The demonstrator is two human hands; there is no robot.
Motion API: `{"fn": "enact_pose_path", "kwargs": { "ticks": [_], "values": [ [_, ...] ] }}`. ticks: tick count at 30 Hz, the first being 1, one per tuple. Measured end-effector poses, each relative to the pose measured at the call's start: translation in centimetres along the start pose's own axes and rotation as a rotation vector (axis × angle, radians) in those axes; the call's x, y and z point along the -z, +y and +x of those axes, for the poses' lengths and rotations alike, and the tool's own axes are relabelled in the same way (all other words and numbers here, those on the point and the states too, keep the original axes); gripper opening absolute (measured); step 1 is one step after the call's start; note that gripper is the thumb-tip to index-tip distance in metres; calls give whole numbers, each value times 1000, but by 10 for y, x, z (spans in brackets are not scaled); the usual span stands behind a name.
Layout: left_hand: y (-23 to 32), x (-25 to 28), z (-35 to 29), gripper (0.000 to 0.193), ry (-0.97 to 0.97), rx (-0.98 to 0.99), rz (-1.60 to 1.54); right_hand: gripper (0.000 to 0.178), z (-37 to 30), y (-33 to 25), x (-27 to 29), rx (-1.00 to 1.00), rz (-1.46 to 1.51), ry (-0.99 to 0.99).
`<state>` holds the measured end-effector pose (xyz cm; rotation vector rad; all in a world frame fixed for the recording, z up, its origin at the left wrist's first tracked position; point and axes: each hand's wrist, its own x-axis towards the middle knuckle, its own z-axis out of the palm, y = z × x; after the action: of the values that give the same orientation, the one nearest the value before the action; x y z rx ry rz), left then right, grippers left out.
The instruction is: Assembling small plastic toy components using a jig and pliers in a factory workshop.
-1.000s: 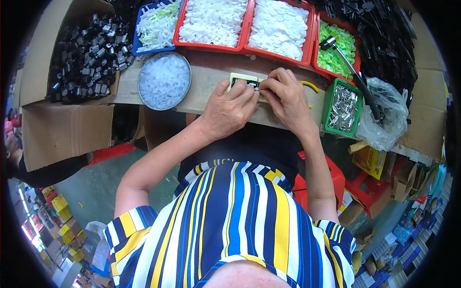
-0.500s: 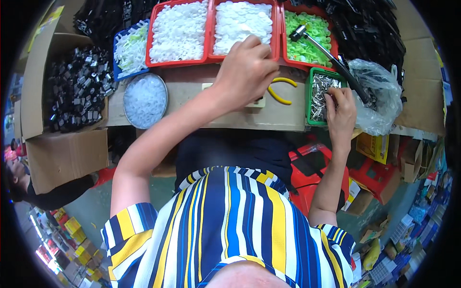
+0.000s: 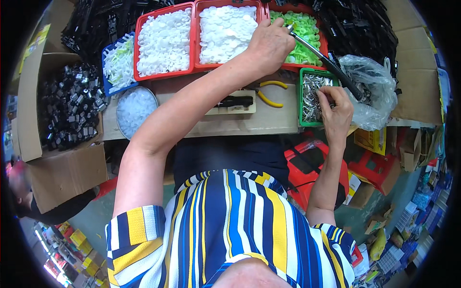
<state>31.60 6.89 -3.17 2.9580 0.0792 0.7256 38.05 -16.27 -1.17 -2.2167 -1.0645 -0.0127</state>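
Observation:
My left hand [image 3: 272, 47] reaches across to the left edge of a red tray of green plastic pieces [image 3: 307, 48], its bent fingers drawn together beside the metal head of a black-handled tool [image 3: 331, 66]. Whatever those fingers hold, if anything, is hidden. My right hand [image 3: 340, 109] dips thumb and forefinger, bent toward each other, into a green tray [image 3: 301, 98] of small metal pins [image 3: 312, 91]; what they pinch is too small to make out. Under my left forearm lies a pale fixture [image 3: 247, 109] with a dark part in it, beside yellow-handled pliers [image 3: 270, 98].
Two red trays of white plastic pieces [image 3: 165, 43], a blue tray [image 3: 106, 72] and a round tub of translucent pieces [image 3: 136, 110] stand left. A cardboard box [image 3: 29, 115] holds black parts. Right sit a clear plastic bag [image 3: 379, 103] and a black pile [image 3: 360, 33].
My left hand has moved right and away from me, from above the fixture to the green pieces, uncovering the fixture. My right hand stays at the metal pins. The whole view has shifted slightly.

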Motion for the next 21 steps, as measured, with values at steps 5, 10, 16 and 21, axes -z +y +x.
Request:
{"fn": "enact_pose_path", "kwargs": {
  "ticks": [5,10,16,21],
  "values": [
    [2,-3,-1,6,18,-5,11,8,1,-6,-3,-9,54,42],
    [0,-3,3,8,49,48,-76,11,2,-14,-4,22,122,99],
    [9,35,-22,15,101,223,-556,14,3,-37,-10,37,299,122],
    [29,65,-65,15,43,686,-1129,13,6,-65,-26,99,394,99]
  ]
}}
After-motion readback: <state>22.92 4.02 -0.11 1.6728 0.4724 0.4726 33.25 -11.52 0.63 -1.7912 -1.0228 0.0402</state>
